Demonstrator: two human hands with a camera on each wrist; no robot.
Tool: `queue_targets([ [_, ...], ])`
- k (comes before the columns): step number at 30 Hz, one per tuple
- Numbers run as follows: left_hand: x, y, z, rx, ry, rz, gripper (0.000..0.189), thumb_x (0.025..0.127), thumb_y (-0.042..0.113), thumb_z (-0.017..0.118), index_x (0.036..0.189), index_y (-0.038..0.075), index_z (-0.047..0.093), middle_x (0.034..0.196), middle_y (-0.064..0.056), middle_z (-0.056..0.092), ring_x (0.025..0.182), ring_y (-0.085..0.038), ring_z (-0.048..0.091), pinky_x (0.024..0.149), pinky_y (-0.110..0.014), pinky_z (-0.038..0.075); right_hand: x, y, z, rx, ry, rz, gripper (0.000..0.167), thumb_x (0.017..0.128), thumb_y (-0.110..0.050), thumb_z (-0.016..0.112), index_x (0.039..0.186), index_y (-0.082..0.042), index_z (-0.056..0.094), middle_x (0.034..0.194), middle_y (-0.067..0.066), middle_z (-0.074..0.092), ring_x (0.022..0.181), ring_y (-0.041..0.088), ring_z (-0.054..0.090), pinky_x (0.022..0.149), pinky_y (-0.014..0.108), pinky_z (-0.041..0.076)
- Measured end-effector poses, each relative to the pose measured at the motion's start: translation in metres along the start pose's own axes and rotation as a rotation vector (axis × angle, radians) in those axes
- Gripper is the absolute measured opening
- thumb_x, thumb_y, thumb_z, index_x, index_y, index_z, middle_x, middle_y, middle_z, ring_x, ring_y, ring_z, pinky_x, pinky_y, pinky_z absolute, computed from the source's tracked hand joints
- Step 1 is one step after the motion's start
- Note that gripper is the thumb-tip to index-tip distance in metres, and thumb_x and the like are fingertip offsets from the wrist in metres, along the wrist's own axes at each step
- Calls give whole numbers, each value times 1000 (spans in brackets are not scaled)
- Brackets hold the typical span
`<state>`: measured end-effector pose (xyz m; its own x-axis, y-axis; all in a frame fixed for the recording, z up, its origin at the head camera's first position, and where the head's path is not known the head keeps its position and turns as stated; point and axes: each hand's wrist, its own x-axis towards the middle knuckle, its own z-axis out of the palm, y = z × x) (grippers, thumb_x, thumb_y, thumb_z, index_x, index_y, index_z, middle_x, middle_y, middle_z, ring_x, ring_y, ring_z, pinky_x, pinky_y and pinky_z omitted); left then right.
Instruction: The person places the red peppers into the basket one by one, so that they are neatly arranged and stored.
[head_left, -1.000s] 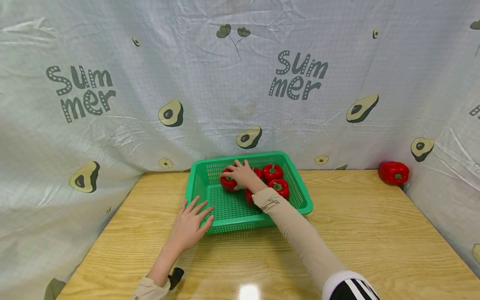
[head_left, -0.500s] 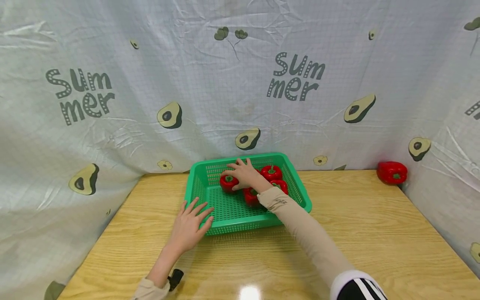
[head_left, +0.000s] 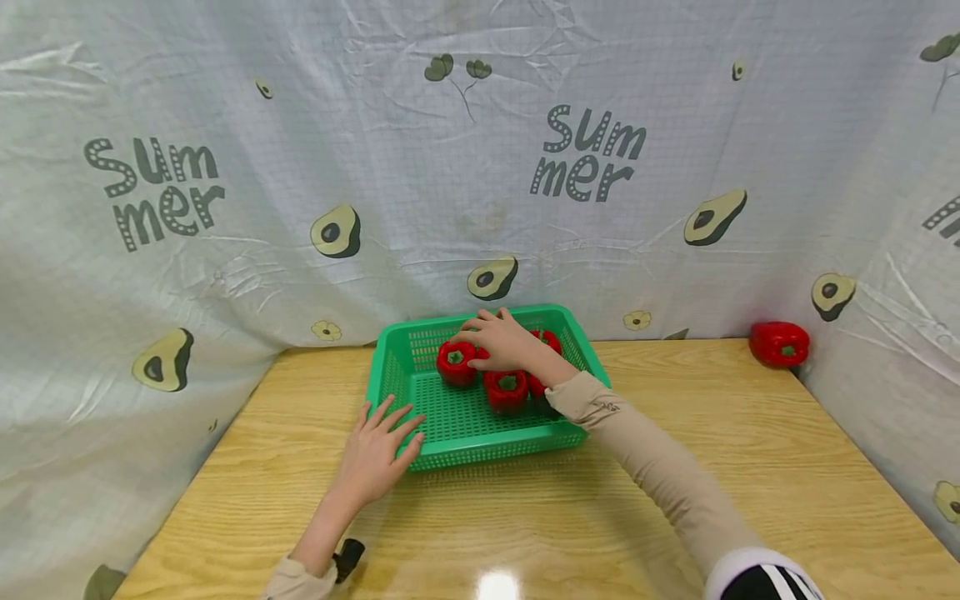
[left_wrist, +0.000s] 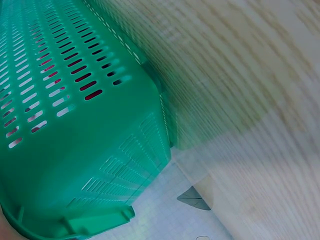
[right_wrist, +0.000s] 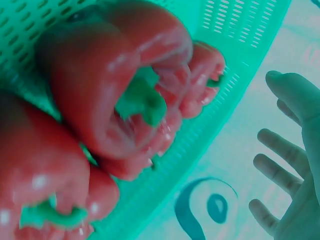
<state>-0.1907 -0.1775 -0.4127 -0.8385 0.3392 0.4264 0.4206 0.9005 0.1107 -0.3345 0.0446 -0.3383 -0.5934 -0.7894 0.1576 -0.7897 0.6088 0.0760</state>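
Several red bell peppers with green stems sit in a green plastic basket. One bell pepper stands at the left of the group, and another bell pepper is in front. My right hand hovers over them with fingers spread, partly covering those behind. In the right wrist view its fingers are apart from a large bell pepper and hold nothing. My left hand lies at the basket's front left corner, fingers spread over the rim. The left wrist view shows the basket wall close up.
A single red bell pepper lies on its side at the back right of the wooden table. A white cloth printed with avocados hangs behind the table and along its sides.
My right hand has drawn away from the left bell pepper, moving right and slightly back, so more of that pepper and the front one shows. My left hand has stayed at the corner.
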Motion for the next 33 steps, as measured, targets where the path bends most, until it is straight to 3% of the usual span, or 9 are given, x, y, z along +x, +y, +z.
queue_targets([
  [12, 0, 0, 1, -17, 34, 10, 33, 88, 32, 50, 114, 15, 63, 120, -11, 58, 125, -36, 40, 104, -57, 24, -45, 12, -29, -71, 133, -69, 36, 84, -30, 60, 119, -24, 56, 114, -2, 60, 95, 17, 46, 78, 40, 35],
  [17, -1, 0, 1, -23, 9, -5, 34, 89, 33, 49, 115, 15, 62, 122, -11, 57, 126, -35, 39, 104, -57, 23, -65, 16, -36, -81, 171, -78, 35, 85, -29, 59, 119, -23, 57, 112, -1, 61, 95, 18, 47, 81, 43, 37],
  [24, 0, 1, -1, -29, -27, -21, 35, 89, 34, 48, 117, 17, 61, 125, -10, 56, 128, -34, 36, 106, -56, 21, -95, 30, -29, -64, 206, -25, 33, 84, -26, 60, 117, -22, 59, 105, -3, 63, 92, 17, 47, 83, 42, 37],
  [33, 0, 1, -1, -31, -18, -19, 34, 89, 34, 49, 116, 17, 61, 124, -10, 56, 128, -35, 36, 105, -56, 22, -136, 58, -13, -95, 324, 21, 29, 78, -21, 67, 107, -20, 65, 87, -2, 66, 82, 17, 47, 73, 38, 36],
])
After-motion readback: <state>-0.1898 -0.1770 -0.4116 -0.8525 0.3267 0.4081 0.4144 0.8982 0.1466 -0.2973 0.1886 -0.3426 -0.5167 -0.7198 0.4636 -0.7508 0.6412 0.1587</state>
